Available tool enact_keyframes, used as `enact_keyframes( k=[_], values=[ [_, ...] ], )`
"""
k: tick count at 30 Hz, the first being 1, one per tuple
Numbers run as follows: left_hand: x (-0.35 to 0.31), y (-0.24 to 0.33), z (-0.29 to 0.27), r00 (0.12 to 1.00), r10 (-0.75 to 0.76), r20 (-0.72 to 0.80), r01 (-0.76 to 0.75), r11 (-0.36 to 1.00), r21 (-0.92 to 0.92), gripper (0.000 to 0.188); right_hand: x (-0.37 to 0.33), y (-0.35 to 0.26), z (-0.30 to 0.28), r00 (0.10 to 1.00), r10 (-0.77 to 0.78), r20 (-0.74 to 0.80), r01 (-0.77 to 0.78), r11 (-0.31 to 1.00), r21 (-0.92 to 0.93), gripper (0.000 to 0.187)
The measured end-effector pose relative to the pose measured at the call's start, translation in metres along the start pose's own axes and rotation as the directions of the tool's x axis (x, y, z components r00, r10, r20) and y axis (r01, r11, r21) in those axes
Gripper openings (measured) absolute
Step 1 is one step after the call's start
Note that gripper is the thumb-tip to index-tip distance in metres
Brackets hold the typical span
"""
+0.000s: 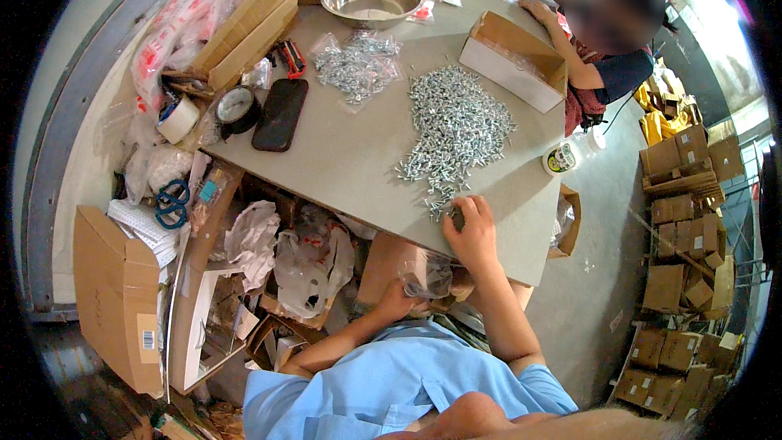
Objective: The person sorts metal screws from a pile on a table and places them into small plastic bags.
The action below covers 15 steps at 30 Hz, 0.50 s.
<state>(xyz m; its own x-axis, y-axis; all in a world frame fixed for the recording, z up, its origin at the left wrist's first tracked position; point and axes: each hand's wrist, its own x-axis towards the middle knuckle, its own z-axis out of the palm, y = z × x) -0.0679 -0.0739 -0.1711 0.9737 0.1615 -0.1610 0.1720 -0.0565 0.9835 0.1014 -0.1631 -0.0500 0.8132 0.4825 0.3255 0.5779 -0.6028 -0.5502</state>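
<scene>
A loose pile of small silver screws (456, 118) spreads over the grey table (350, 171), narrowing toward its near edge. At that narrow end, my right hand (472, 232) rests on the tabletop, its fingers curled against the nearest screws. How many screws lie under the fingertips is hidden. Below the table edge, my left hand (397, 301) is closed on a clear plastic bag (429, 275), which hangs just under the end of the pile. The inside of the bag cannot be made out. Beyond the pile's left side lie filled clear bags of screws (357, 65).
A steel bowl (373, 0) and an open carton (517, 61) stand farther back. A black phone (279, 116), tape rolls (237, 108) and blue-handled scissors (172, 204) lie left. A white bottle (570, 153) is at the right edge. Across the table sits another person (607, 77).
</scene>
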Motion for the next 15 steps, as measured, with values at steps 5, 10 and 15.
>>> enact_keyframes(
  k=[5,10,15],
  values=[
    [0.000,0.012,-0.001,0.997,-0.081,0.016,0.081,0.996,-0.025,0.021,-0.012,-0.001,-0.006,0.998,0.036,0.057,-0.035,0.999,-0.017,0.017],
    [0.000,-0.017,0.006,0.998,-0.048,0.034,0.053,0.986,-0.159,0.020,-0.045,-0.015,-0.010,0.994,0.029,0.104,-0.036,0.997,0.069,0.013],
    [0.003,-0.069,0.026,0.992,-0.116,0.054,0.126,0.793,-0.596,0.019,-0.032,-0.023,-0.013,0.954,0.123,0.275,-0.175,0.970,0.171,0.016]
  ],
)
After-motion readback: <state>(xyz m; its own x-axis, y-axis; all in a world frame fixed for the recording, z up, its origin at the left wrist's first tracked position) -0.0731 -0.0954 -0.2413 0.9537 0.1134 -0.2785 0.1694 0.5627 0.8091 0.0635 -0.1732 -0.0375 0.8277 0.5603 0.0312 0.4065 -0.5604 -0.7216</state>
